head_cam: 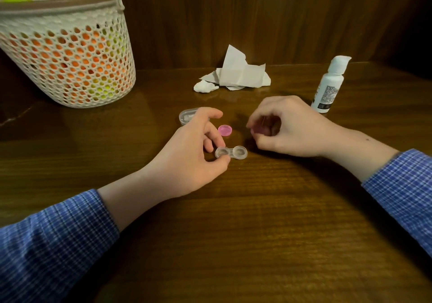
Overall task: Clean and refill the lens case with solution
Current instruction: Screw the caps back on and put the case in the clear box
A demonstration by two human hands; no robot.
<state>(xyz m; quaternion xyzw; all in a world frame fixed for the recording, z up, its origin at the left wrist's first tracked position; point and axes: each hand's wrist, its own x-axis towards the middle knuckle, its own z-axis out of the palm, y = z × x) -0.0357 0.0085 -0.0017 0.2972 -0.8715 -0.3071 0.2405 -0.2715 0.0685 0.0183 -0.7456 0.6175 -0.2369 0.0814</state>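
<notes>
A clear two-well lens case (231,152) lies open on the brown wooden table, both wells uncovered. My left hand (190,155) pinches its left well between thumb and fingers. One pink cap (225,130) lies on the table just behind the case. My right hand (287,127) hovers to the right of the case, its curled fingers pinching a second pink cap (257,130), mostly hidden by the fingers. A white solution bottle (329,85) with its cap on stands at the back right.
A clear oval container (187,115) lies behind my left hand, partly hidden. Crumpled white tissue and folded paper (236,74) sit at the back centre. A white mesh basket (67,52) holding orange and green items stands at the back left. A dark wooden wall runs behind the table.
</notes>
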